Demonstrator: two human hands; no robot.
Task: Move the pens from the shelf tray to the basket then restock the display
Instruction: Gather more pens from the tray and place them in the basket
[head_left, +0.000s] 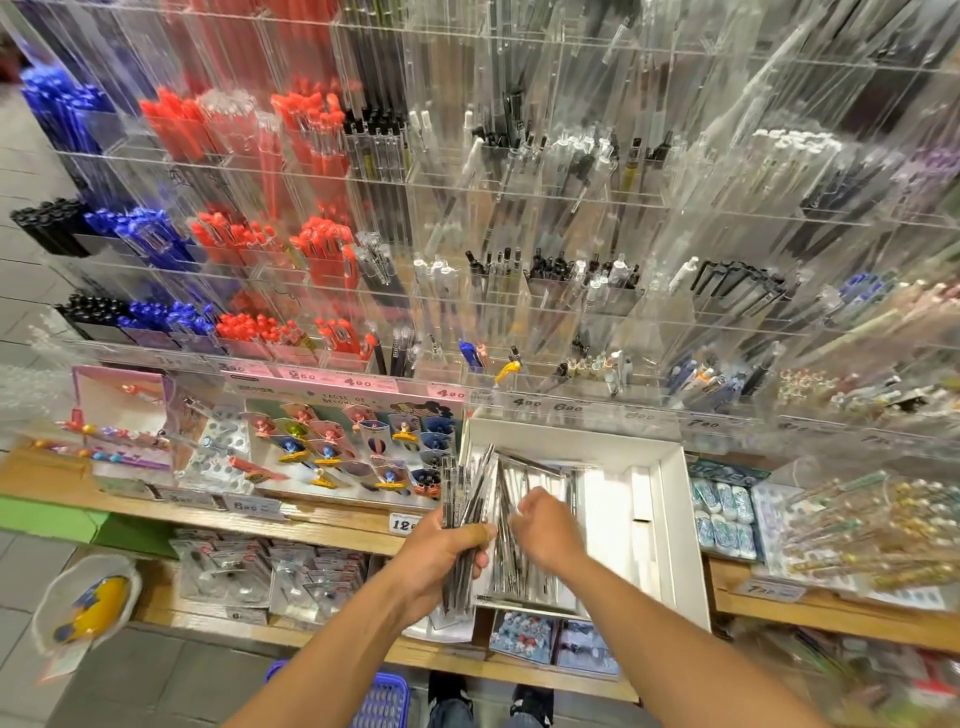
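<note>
Many pens upright, gripped by left hand; right hand curled, pinch unclear.

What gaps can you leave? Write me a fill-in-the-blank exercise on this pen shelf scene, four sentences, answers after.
1. The left hand grips a ____ of pens.
2. The right hand reaches into the ____ tray on the shelf.
3. The basket on the floor is ____ in colour.
4. The basket lies under the person's ____ arm.

Missing words: bundle; white; blue; left
</note>
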